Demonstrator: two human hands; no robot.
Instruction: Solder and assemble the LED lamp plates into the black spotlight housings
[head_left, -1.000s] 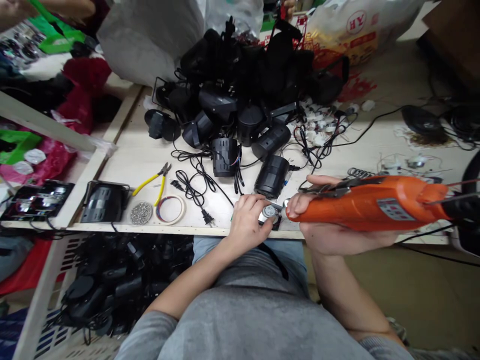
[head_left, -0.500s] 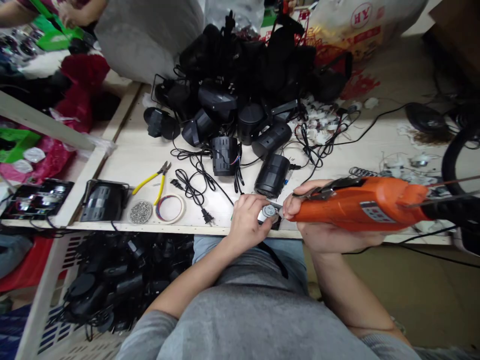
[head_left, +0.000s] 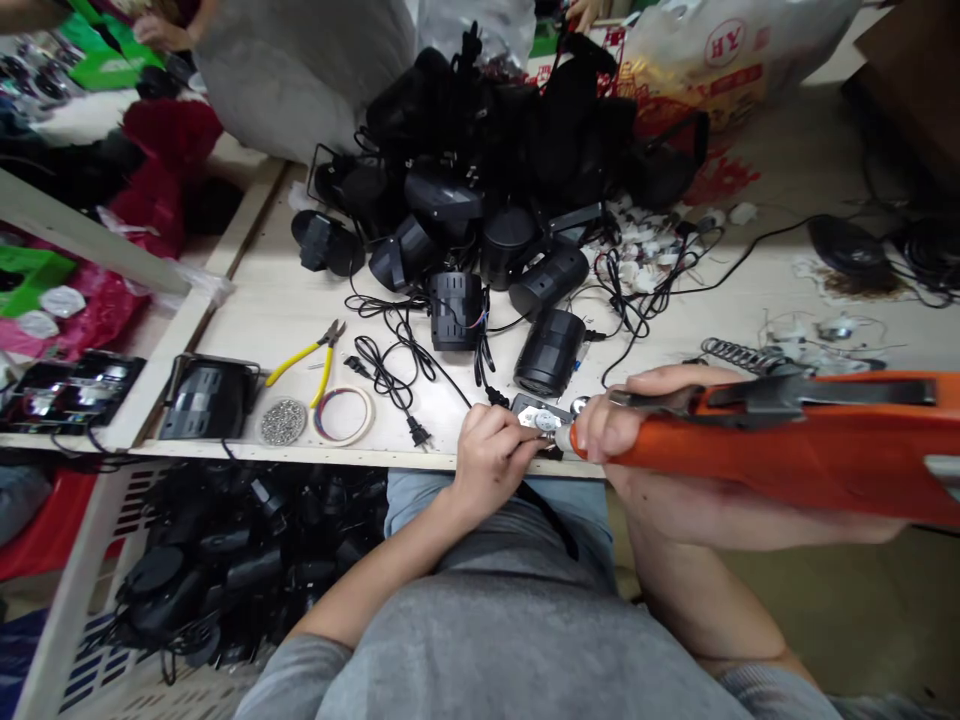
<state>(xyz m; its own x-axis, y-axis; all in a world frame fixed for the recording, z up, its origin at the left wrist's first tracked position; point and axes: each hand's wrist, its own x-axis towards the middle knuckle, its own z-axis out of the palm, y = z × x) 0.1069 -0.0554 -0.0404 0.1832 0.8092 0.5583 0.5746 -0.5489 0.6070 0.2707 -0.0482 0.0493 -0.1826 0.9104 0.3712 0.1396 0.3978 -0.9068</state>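
Observation:
My right hand (head_left: pixel 660 500) is wrapped round an orange electric screwdriver (head_left: pixel 750 445), which lies nearly level with its tip pointing left. My left hand (head_left: pixel 491 455) is closed in a pinch by that tip, at the table's front edge. Whatever its fingertips hold is too small to make out. Just behind them lies a small grey part with a pale round piece (head_left: pixel 544 418) on it. A black cylindrical lamp housing (head_left: pixel 550 352) stands right behind this part. Further left are a plugged black cord (head_left: pixel 382 375) and a black housing with slots (head_left: pixel 455 312).
Yellow-handled pliers (head_left: pixel 326 365), a tape roll (head_left: pixel 343 416) and a dish of screws (head_left: pixel 283 421) sit to the left. Black housings (head_left: pixel 487 150) are heaped at the back. Beneath the table, a crate (head_left: pixel 97 640) holds black parts. Another person's hand (head_left: pixel 157 32) shows far left.
The screwdriver has swung so its rear end is nearer and larger in view, its tip now at my left fingertips. My left hand has shifted slightly, uncovering more of the grey part.

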